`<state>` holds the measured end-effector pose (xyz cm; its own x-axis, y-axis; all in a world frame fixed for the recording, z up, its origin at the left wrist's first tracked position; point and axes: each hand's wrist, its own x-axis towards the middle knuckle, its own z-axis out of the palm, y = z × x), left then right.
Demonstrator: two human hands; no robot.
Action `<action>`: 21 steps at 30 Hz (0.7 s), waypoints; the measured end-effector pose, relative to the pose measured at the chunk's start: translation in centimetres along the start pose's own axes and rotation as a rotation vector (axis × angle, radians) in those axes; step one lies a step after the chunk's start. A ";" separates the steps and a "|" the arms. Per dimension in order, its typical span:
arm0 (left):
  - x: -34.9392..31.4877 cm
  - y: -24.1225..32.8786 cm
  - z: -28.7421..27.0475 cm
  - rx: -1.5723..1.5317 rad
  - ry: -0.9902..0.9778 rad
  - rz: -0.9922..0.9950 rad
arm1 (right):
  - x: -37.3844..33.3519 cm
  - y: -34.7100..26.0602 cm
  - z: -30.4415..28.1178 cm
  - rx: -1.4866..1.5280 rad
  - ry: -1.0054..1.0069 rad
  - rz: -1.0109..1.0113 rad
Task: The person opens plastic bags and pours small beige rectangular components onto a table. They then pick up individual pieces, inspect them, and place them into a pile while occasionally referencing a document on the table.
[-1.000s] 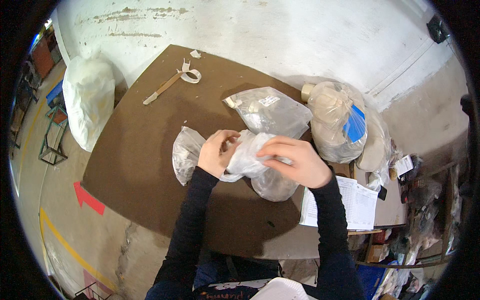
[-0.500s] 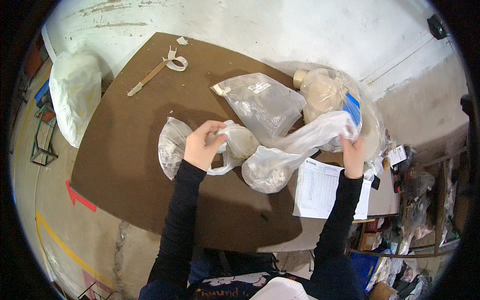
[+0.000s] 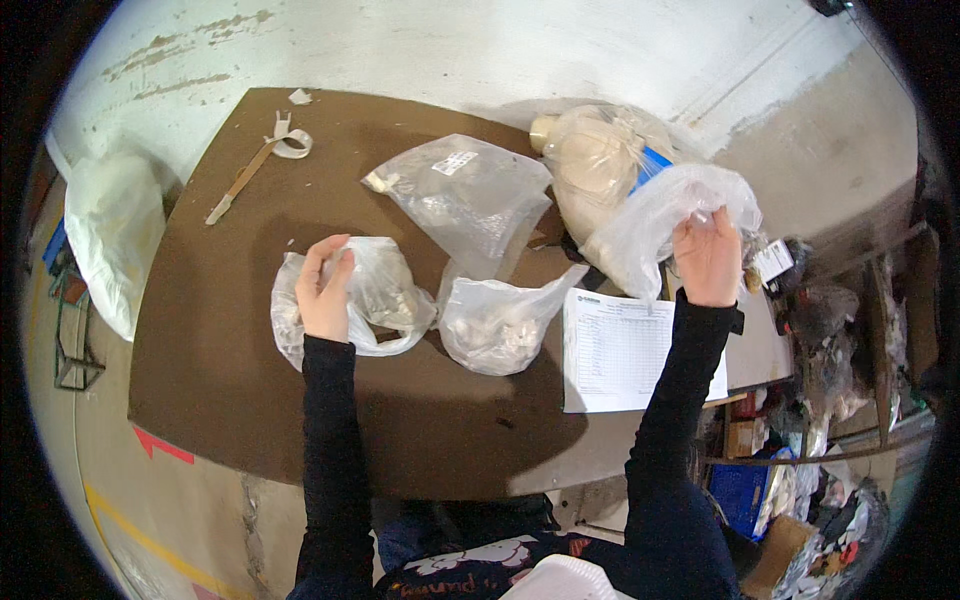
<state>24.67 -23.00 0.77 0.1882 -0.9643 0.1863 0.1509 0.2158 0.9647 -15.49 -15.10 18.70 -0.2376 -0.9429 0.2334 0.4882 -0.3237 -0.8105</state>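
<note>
My left hand (image 3: 325, 293) is over a thin white plastic bag (image 3: 385, 275), thumb and fingers slightly apart at its upper edge. This bag lies gaping, with pale contents that I cannot make out. Beyond the paper sheet, my right hand (image 3: 708, 255) is raised with its fingers curled into a crumpled translucent plastic bag (image 3: 650, 222). Between my hands, a small clear bag of whitish pieces (image 3: 500, 332) rests on the brown table (image 3: 240, 400), its top pulled to a point. Behind it lies a flattened clear bag (image 3: 470, 190) with a white label.
A printed sheet (image 3: 620, 360) lies at the table's right. Large bags of beige items (image 3: 590, 160) stand at the back right. A strip with a white loop (image 3: 255, 170) lies far left. A white sack (image 3: 115, 235) stands beside the table, and cluttered shelves (image 3: 830, 440) are at right.
My right hand has drawn away from the small bag of pieces, with a crumpled bag in its fingers. My left hand's fingers have loosened at the white bag. The view has shifted.
</note>
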 end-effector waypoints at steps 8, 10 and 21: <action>-4.4 4.8 4.6 0.435 0.088 0.554 | 0.0 -3.2 5.0 0.266 -0.206 0.064; -6.3 4.7 5.3 -0.042 -0.191 0.409 | -0.4 -2.1 7.2 0.312 -0.213 0.124; -8.3 5.5 6.1 -0.698 -0.595 -0.231 | -0.4 5.1 8.1 0.298 -0.093 0.278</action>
<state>17.98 -14.70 5.68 -0.4157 -0.8732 0.2543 0.7055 -0.1331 0.6961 -6.06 -17.00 18.82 0.0074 -0.9963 0.0861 0.7478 -0.0516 -0.6619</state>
